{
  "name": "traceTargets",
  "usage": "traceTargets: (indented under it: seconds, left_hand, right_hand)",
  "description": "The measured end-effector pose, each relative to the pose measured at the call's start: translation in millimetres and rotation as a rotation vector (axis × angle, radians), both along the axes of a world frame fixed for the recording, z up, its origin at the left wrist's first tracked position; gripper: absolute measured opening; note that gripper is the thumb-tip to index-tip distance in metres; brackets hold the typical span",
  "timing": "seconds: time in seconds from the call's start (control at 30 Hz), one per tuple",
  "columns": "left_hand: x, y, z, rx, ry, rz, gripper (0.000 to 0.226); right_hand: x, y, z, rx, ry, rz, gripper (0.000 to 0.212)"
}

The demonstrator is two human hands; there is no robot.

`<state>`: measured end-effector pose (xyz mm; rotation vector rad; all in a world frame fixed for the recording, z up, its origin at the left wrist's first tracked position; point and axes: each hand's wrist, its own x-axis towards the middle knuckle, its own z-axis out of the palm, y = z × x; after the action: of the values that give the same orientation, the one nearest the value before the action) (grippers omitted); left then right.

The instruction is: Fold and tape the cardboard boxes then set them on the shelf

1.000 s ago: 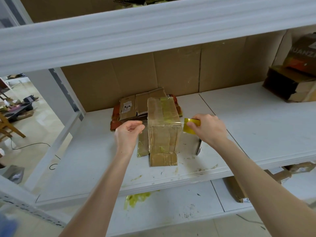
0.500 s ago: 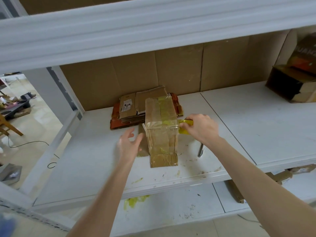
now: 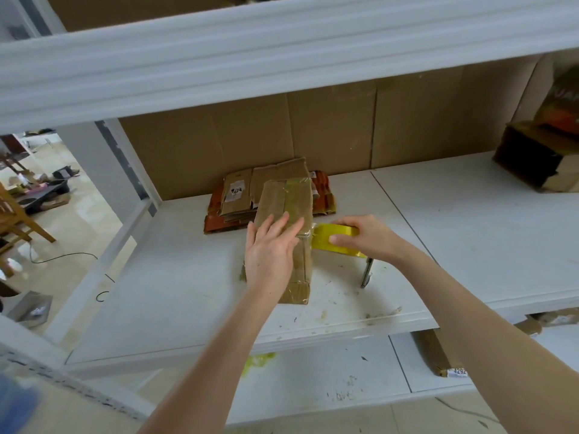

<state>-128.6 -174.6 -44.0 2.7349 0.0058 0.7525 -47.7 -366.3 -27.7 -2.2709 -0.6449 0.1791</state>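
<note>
I observe both my arms extended forward, left hand (image 3: 271, 245) flat with fingers straight, right hand (image 3: 366, 238) curled round the tape roll (image 3: 324, 235).

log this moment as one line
step: taping box | left hand: flat on box | right hand: holds yellow tape roll beside box | box: on shelf

A white metal shelf (image 3: 470, 214) is backed by brown cardboard sheets (image 3: 329, 126). To the left, a glossy pale floor (image 3: 87, 220) is lit by soft daylight; a wooden chair (image 3: 12, 222) and a black cable (image 3: 67, 255) are seen on it.
</note>
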Motion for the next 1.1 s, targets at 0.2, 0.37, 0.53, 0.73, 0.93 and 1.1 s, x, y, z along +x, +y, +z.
traceTargets:
  seconds: [0.2, 0.37, 0.53, 0.73, 0.93, 1.1]
  left_hand:
    - [2.6, 3.6, -5.5, -0.026, 0.002, 0.020, 0.036]
    - [3.1, 0.7, -2.6, -0.076, -0.018, 0.030, 0.035]
    - [0.5, 2.2, 5.4, -0.082, 0.003, 0.054, 0.039]
    - [-26.9, -21.4, 8.7, 0.117, -0.280, 0.055, 0.031]
    - [-22.0, -95.4, -33.7, 0.203, 0.157, -0.220, 0.033]
    - [3.5, -113.6, -58.2, 0.296, 0.435, -0.239, 0.028]
  right_hand:
    - [2.7, -6.1, -3.4, 0.041, -0.001, -0.050, 0.010]
    - [6.4, 1.2, -4.5, -0.120, -0.173, -0.181, 0.021]
    - [11.1, 10.6, 4.4, -0.003, -0.175, -0.214, 0.030]
    - [18.4, 29.7, 26.4, 0.005, -0.216, -0.147, 0.031]
    - [23.2, 28.1, 18.9, 0.017, -0.172, -0.152, 0.032]
    - [25.0, 24.6, 14.3, 0.016, -0.184, -0.155, 0.033]
